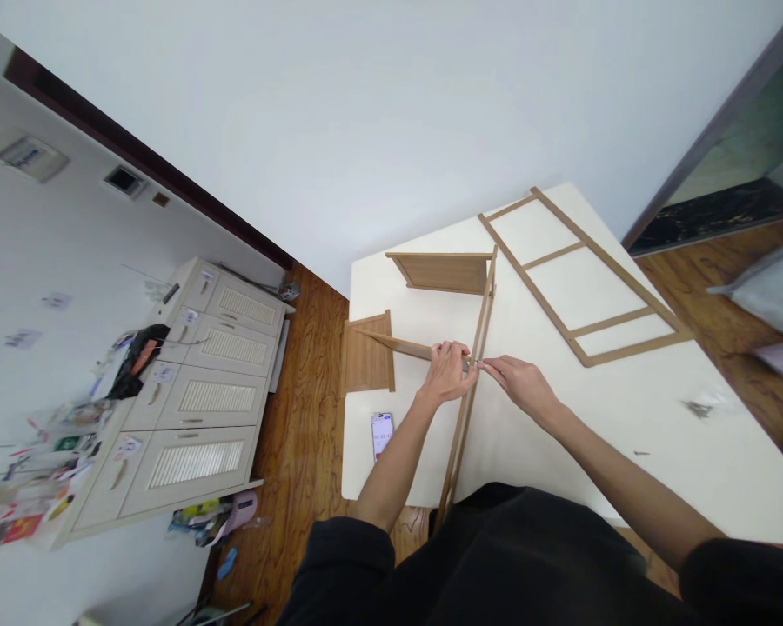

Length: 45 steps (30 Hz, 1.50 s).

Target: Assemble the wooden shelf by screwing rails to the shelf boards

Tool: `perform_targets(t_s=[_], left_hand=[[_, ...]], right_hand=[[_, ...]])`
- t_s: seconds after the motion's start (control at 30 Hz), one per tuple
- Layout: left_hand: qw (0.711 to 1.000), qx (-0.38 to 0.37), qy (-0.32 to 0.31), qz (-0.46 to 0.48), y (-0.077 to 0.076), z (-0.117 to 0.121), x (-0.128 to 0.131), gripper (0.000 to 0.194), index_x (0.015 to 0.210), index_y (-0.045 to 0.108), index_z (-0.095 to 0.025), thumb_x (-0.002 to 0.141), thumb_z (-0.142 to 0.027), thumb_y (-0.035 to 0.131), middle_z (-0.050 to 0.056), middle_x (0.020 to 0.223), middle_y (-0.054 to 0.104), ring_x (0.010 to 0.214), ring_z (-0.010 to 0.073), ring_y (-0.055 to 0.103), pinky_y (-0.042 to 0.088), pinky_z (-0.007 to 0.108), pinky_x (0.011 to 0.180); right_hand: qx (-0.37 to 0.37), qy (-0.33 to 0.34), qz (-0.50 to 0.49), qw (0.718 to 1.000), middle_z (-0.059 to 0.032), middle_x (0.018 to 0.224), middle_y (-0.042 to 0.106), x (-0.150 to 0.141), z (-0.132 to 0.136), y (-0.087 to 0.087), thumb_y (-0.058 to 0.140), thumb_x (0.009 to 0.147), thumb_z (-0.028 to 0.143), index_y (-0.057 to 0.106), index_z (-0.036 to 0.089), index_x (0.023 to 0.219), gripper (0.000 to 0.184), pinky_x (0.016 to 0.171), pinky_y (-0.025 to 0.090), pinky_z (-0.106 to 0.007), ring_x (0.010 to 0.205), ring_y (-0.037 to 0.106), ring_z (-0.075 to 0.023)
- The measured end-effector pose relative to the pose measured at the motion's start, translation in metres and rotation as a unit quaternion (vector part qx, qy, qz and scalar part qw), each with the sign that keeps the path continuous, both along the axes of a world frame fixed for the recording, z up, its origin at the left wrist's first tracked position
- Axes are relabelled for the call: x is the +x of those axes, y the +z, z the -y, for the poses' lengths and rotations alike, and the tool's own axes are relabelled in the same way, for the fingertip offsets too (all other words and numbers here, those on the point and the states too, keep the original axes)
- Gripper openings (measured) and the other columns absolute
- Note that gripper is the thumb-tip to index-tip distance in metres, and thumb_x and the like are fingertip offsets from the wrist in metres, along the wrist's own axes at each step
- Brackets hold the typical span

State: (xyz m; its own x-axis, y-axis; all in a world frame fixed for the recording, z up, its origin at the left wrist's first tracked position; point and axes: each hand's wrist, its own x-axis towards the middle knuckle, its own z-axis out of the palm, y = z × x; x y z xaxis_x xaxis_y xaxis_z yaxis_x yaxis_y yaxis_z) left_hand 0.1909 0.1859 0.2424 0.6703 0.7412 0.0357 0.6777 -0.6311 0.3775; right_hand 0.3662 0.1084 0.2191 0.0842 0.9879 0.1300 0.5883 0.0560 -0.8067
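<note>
My left hand is closed around the end of a thin wooden shelf panel, where it meets an upright wooden side frame. From the other side, my right hand pinches something small at the same joint; it is too small to name. Another wooden panel joins the side frame farther back. Under the held panel's far end lies a loose wooden panel at the table's left edge. A second ladder-like wooden frame lies flat to the right.
On the white table, a phone lies near my left forearm. A clear bag of small metal hardware and one small loose piece lie at right. A white cabinet stands left, across the wooden floor.
</note>
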Motion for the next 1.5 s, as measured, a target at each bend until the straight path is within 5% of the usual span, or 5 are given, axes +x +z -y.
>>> perform_targets(t_s=[0.43, 0.7, 1.0, 1.3, 1.5], left_hand=[[0.999, -0.013, 0.013, -0.03, 0.001, 0.0, 0.004, 0.028, 0.109, 0.043, -0.022, 0.084, -0.027, 0.054, 0.007, 0.115, 0.061, 0.11, 0.0241, 0.054, 0.032, 0.045, 0.105], [1.0, -0.007, 0.013, -0.009, 0.0, 0.0, 0.004, 0.032, 0.109, 0.042, -0.021, 0.081, -0.026, 0.056, 0.006, 0.113, 0.061, 0.109, 0.0229, 0.054, 0.032, 0.044, 0.106], [1.0, -0.016, 0.011, -0.021, -0.002, 0.0, 0.002, 0.032, 0.111, 0.042, -0.021, 0.082, -0.026, 0.055, 0.007, 0.117, 0.061, 0.112, 0.0237, 0.054, 0.031, 0.045, 0.107], [1.0, 0.0, -0.002, -0.003, -0.004, 0.0, 0.0, 0.027, 0.11, 0.044, -0.02, 0.084, -0.023, 0.052, 0.007, 0.114, 0.061, 0.109, 0.0227, 0.054, 0.033, 0.043, 0.105], [1.0, 0.0, 0.004, 0.005, -0.002, 0.0, -0.001, 0.026, 0.109, 0.045, -0.02, 0.085, -0.023, 0.053, 0.007, 0.112, 0.061, 0.107, 0.0221, 0.055, 0.033, 0.042, 0.106]], right_hand=[[-0.397, 0.009, -0.549, 0.735, 0.004, 0.049, 0.053, 0.004, -0.039, -0.024, 0.062, 0.089, 0.043, 0.058, 0.018, 0.071, 0.031, 0.033, 0.025, -0.017, 0.037, 0.036, -0.0055], [-0.079, -0.083, -0.166, 0.979, -0.0099, 0.103, 0.073, -0.007, -0.004, -0.028, 0.052, 0.092, 0.055, 0.061, 0.022, 0.106, 0.037, 0.074, 0.056, -0.036, 0.085, 0.068, -0.0213], [-0.053, 0.022, -0.106, 0.993, -0.0046, 0.07, 0.065, -0.004, -0.008, -0.032, 0.046, 0.092, 0.061, 0.058, 0.024, 0.07, 0.045, 0.069, 0.051, -0.033, 0.066, 0.06, -0.0193], [-0.364, 0.032, -0.712, 0.6, 0.0062, 0.049, 0.046, -0.014, -0.02, -0.014, 0.054, 0.093, 0.024, 0.052, 0.018, 0.066, 0.028, 0.036, 0.03, -0.015, 0.038, 0.034, -0.0042], [-0.304, 0.024, -0.558, 0.772, -0.0069, 0.072, 0.069, 0.0, -0.006, -0.008, 0.048, 0.095, 0.052, 0.065, 0.016, 0.083, 0.042, 0.048, 0.045, -0.022, 0.058, 0.061, -0.0124]])
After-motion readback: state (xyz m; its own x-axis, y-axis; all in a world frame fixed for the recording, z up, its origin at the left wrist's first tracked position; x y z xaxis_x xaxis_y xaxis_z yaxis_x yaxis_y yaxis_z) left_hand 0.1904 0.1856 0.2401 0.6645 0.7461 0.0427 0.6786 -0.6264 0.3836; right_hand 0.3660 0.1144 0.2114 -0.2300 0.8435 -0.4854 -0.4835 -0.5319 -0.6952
